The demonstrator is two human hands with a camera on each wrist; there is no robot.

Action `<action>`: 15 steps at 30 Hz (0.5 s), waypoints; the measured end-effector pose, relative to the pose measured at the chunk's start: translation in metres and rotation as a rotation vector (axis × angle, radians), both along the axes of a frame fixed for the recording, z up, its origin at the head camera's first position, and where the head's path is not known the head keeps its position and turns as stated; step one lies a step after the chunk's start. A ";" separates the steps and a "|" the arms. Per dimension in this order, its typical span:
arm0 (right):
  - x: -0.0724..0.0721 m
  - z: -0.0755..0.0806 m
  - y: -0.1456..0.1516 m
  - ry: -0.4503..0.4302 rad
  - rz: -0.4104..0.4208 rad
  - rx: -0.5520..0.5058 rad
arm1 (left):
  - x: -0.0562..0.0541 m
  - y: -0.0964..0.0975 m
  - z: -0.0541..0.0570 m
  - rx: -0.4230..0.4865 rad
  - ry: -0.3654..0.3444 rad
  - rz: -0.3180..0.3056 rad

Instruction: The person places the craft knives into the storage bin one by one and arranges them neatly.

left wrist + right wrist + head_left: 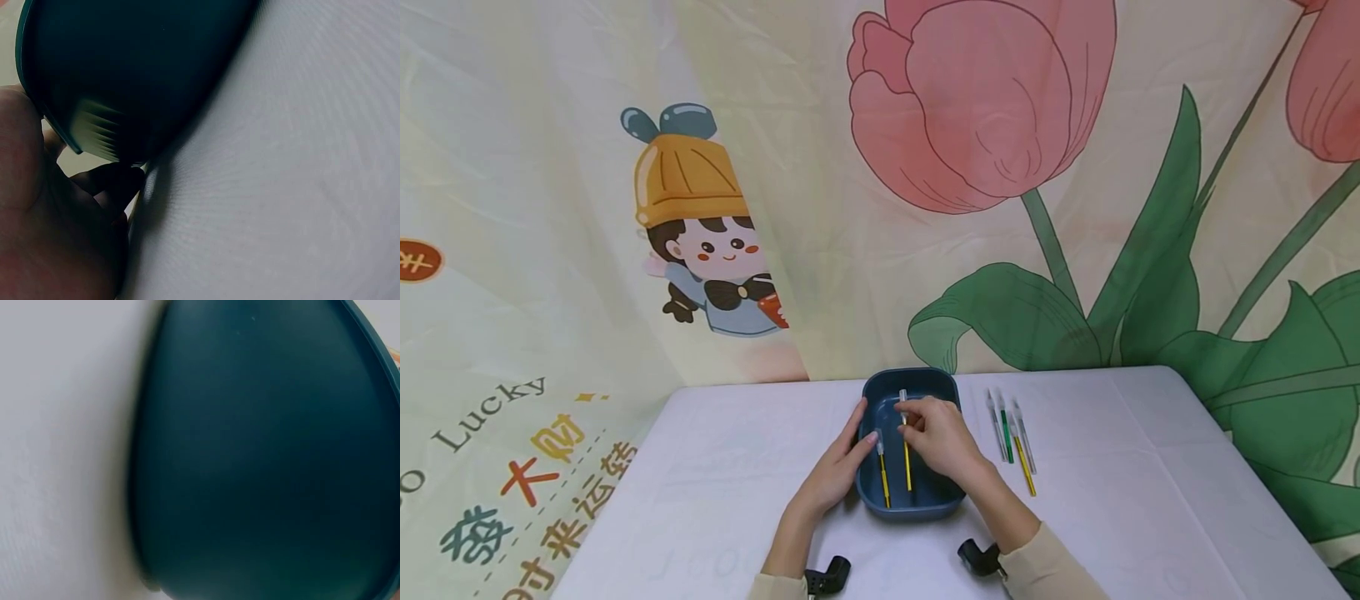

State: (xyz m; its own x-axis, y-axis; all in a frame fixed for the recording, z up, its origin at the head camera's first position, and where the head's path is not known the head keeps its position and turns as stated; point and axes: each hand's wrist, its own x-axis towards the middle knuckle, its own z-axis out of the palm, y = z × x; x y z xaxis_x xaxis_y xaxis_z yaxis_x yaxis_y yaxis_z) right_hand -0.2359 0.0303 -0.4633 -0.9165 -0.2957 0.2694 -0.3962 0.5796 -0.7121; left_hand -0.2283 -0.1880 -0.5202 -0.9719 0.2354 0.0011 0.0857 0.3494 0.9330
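Note:
A dark blue rectangular tray (pixel 912 514) stands on the white table. My left hand (pixel 831 473) holds its left side, thumb over the rim and fingers along the outer wall; in the left wrist view those fingers (pixel 106 181) bend under the wall. Over the inside of the tray, my right hand (pixel 946 437) pinches the clear-capped upper end of a slim yellow pen-like stick (pixel 907 467). A second yellow capped stick (pixel 883 479) lies along the tray's left side, near my left thumb. Only the tray's outer wall (pixel 262 444) shows in the right wrist view.
Right of the tray lie several more capped sticks: a green one (pixel 1007 435), a yellow one (pixel 1024 462) and silver ones (pixel 997 433). A printed cloth backdrop (pixel 820 250) hangs behind the table's far edge. Black wrist cameras (pixel 829 577) sit near the front.

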 end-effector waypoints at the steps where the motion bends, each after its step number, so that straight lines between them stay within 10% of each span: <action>1: 0.000 0.000 -0.001 0.003 0.005 0.002 | 0.000 0.000 0.000 -0.004 -0.003 0.001; 15: 0.004 -0.008 -0.014 -0.039 0.060 0.020 | -0.001 -0.001 -0.002 -0.005 -0.003 -0.003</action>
State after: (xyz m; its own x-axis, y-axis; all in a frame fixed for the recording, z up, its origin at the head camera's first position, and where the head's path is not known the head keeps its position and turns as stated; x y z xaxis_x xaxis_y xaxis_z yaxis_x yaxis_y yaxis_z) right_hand -0.2319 0.0164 -0.4716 -0.9067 -0.3552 0.2273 -0.4028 0.5698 -0.7163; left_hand -0.2294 -0.1890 -0.5222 -0.9711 0.2387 -0.0026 0.0845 0.3538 0.9315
